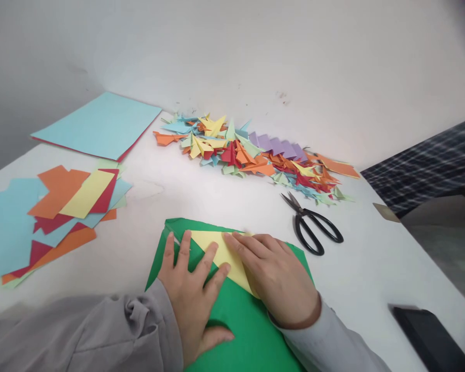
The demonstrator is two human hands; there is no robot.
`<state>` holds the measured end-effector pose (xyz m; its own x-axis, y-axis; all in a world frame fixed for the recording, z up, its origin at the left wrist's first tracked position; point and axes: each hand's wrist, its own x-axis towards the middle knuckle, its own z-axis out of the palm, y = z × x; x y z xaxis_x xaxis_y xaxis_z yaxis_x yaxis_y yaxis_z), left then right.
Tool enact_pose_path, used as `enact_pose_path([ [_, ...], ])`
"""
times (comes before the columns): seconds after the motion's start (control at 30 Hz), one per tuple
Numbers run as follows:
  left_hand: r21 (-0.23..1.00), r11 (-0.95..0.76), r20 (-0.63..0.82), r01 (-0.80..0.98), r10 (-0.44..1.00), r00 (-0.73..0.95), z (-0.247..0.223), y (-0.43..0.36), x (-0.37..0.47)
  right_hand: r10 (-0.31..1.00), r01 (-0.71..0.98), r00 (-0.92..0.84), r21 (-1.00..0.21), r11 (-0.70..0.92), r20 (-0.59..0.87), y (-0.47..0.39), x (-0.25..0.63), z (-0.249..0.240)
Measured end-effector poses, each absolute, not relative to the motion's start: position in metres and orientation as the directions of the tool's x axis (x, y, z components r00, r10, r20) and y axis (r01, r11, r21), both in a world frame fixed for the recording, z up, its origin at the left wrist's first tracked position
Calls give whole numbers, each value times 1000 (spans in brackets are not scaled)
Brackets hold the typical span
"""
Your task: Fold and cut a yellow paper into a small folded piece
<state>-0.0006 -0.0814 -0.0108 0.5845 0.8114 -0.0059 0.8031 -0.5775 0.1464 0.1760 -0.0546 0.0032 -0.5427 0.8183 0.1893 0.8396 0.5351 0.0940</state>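
Note:
A folded piece of yellow paper [232, 266] lies on a green sheet or board [244, 330] at the table's front edge. My left hand [188, 297] rests flat with its fingers spread, the fingertips touching the yellow paper's left edge and the green surface. Across the paper's right part lies my right hand [281, 279], fingers stretched forward and close together, pressing down on it. My right thumb is hidden beneath the hand. To the right of the green surface are black-handled scissors [313, 225], their blades slightly apart.
Several folded paper planes [236, 152] in mixed colours are heaped along the wall, with purple folded pieces [281, 147] among them. Cut paper pieces [62, 196] pile up at left, below large light-blue sheets [101, 126]. A black phone-like object [430, 338] lies front right.

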Motion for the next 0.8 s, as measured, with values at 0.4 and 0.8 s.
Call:
enact_pose_path([
  [0.4,213,-567,-64,796,805,590,2,-74,-8,820,845,-532,64,531,213,-56,176,0],
  [0.8,160,-609,98,777,793,601,-1,-66,-10,830,866,-495,66,496,255,-56,175,-2],
])
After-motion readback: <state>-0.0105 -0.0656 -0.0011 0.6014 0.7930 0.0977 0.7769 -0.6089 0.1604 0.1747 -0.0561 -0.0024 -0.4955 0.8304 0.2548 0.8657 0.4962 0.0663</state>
